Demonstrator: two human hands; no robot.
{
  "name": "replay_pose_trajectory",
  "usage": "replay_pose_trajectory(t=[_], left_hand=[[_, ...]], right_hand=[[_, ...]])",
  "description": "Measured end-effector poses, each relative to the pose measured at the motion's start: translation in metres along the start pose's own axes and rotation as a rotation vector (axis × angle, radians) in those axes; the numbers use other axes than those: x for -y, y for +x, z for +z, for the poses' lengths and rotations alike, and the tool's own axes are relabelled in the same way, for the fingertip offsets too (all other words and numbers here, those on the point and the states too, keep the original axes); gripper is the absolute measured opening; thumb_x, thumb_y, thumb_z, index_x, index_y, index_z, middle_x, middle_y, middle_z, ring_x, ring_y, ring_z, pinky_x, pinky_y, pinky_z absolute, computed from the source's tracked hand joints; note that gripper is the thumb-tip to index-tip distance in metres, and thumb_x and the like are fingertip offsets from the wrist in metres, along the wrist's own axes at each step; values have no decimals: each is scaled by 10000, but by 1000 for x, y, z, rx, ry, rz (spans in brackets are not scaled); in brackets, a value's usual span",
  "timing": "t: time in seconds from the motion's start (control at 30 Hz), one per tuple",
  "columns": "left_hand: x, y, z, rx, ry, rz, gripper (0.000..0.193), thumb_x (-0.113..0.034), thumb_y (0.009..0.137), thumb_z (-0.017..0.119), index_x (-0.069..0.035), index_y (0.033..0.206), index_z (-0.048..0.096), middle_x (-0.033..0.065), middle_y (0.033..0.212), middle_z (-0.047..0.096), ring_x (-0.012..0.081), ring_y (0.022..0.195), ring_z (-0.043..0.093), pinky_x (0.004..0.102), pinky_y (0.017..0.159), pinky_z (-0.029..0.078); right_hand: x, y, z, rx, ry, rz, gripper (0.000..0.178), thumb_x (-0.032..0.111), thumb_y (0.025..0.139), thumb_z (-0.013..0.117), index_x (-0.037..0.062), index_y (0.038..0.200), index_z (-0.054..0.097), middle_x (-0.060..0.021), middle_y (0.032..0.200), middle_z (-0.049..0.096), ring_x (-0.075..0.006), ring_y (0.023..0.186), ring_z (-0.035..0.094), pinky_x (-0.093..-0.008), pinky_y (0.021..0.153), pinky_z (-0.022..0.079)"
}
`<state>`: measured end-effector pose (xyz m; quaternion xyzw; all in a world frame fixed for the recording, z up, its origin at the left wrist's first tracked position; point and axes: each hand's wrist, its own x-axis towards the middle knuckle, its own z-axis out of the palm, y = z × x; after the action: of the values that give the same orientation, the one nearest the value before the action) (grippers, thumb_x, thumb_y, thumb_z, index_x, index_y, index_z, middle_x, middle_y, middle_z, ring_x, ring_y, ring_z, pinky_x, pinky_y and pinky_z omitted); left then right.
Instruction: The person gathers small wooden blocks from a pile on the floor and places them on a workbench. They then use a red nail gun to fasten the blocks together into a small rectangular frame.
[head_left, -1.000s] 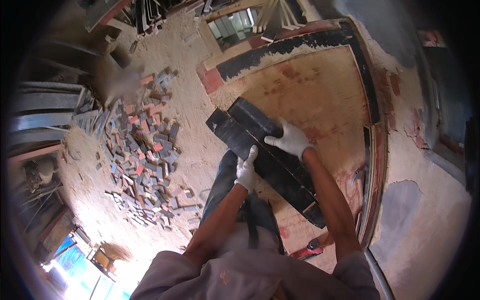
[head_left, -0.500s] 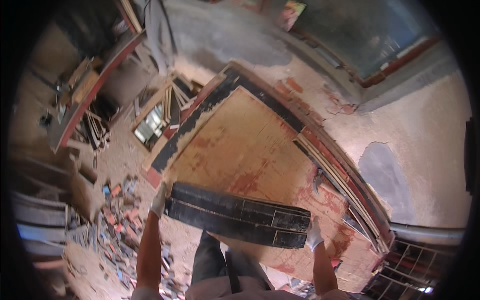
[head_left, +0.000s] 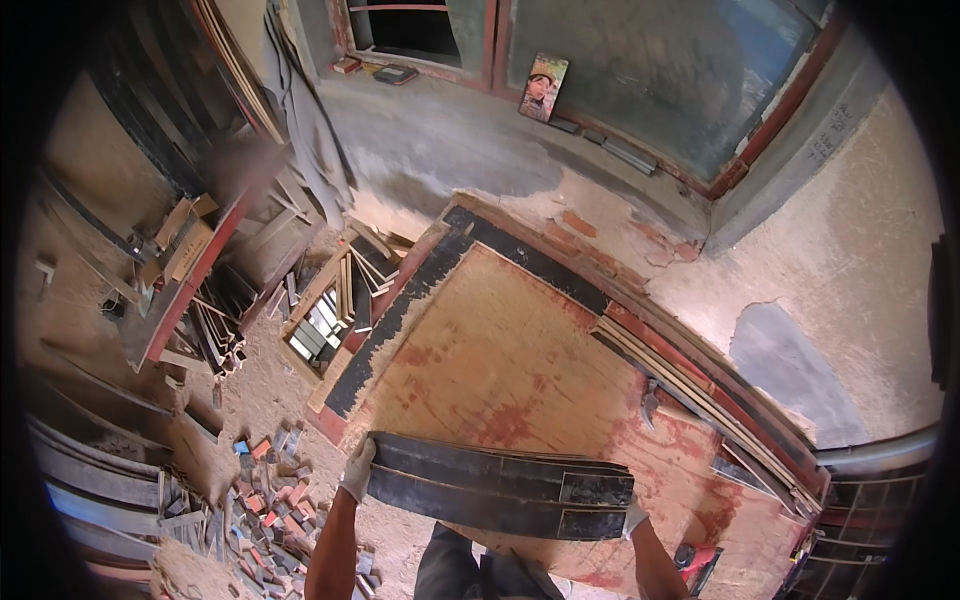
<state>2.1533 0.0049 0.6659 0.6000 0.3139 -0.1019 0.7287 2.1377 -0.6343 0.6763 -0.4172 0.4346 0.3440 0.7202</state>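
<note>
My gloved left hand (head_left: pixel 358 468) is closed on the left end of a bundle of long black boards (head_left: pixel 470 482), slightly bowed, with pale edges showing between them. At the bundle's right end, my gloved right hand (head_left: pixel 635 515) grips too; its fingers are partly hidden behind the boards. The bundle is held level in front of my body, over the near edge of a wooden worktable (head_left: pixel 480 340) stained red. A claw hammer (head_left: pixel 650 402) lies on the worktable's right side, beside long thin wood strips (head_left: pixel 690 400).
Loose wood offcuts (head_left: pixel 280 500) cover the floor at the left. Beyond them stands a red-edged bench (head_left: pixel 195 270) with a cardboard box (head_left: pixel 192 250). A red tool (head_left: pixel 697 558) lies near my right forearm. A window (head_left: pixel 640 90) is set in the wall behind the worktable.
The view has tilted up, showing more of the window. The black boards, still held at both ends, appear lower and slightly farther right in the picture.
</note>
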Motion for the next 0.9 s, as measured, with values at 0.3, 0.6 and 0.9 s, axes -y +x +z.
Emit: replay_pose_trajectory(t=[0.3,0.6,0.9], left_hand=[[-16,-7,11,-82,36,-100,614,-451,1078,530,34,1454,537,35,1369,606,127,1267,523,282,1118,383],[16,-53,-3,-125,-22,-111,547,-480,1078,519,-2,1321,625,6,1224,640,120,1125,550,291,1010,440],[88,-116,-44,-145,-255,-37,639,-556,1044,524,-37,1411,594,45,1363,628,176,1257,558,325,1140,381]], right_hand=[[27,26,22,1,-47,-70,534,602,999,528,158,1236,705,-71,1110,747,-229,920,710,-417,781,605],[48,31,46,10,-109,-104,527,582,1006,532,152,1262,698,-68,1120,746,-221,930,708,-409,793,602],[36,44,52,64,-120,-157,521,561,1013,536,146,1287,692,-66,1131,745,-213,939,706,-401,806,600]])
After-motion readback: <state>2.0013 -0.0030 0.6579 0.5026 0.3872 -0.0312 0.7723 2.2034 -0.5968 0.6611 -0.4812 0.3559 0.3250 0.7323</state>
